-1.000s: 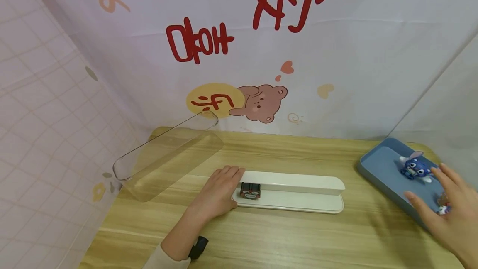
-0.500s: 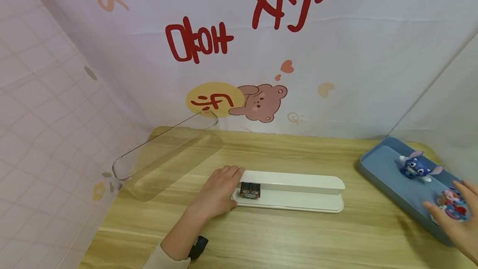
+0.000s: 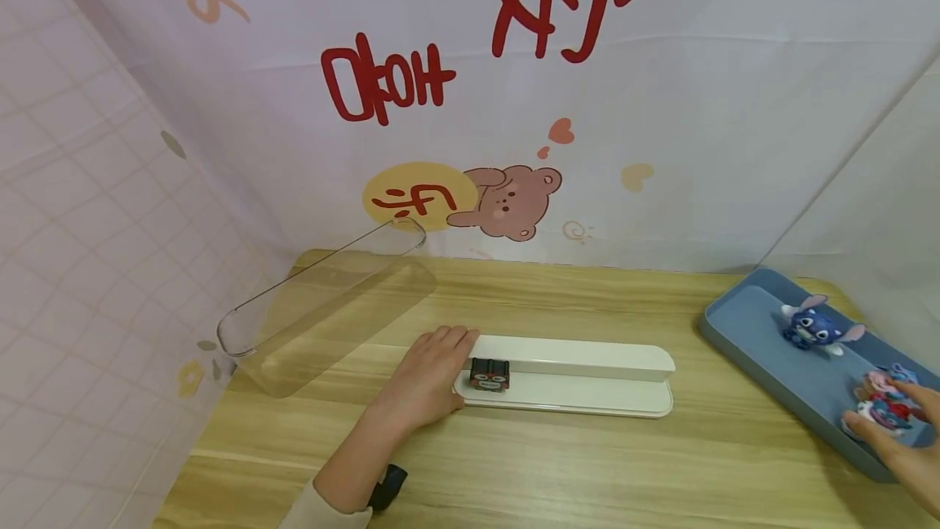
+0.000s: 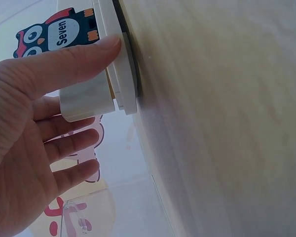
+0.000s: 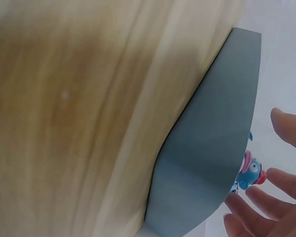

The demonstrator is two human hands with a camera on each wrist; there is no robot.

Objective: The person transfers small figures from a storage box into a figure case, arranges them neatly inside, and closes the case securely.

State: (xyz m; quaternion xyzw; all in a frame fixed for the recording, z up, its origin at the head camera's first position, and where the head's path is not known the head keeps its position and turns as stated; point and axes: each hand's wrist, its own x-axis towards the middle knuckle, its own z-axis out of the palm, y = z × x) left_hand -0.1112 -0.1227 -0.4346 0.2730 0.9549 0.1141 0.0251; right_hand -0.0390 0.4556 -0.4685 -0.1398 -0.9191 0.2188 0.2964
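Note:
My left hand [image 3: 429, 378] grips the left end of a white two-step display stand [image 3: 580, 394], its thumb [image 4: 84, 61] on the front edge and the other fingers behind. A small dark owl figure [image 3: 489, 375], marked "Seven" in the left wrist view, stands on the lower step beside that hand. Over the blue tray [image 3: 749, 366] at the right, my right hand [image 3: 911, 455] has thumb and fingers spread around a cluster of small colourful figurines [image 3: 884, 411]. In the right wrist view, the fingers reach beside a blue figurine [image 5: 250, 173], partly hidden by the tray wall.
A blue big-eared figurine [image 3: 813, 325] sits farther back in the tray. At the back left a clear plastic cover [image 3: 330, 321] lies on the wooden table [image 3: 587, 472]. Printed cloth [image 3: 698, 145] hangs behind, and a gridded cloth [image 3: 110, 268] on the left.
My right hand has moved right and down, from above the tray's middle to the figurine cluster near its front end. My left hand keeps its hold on the stand.

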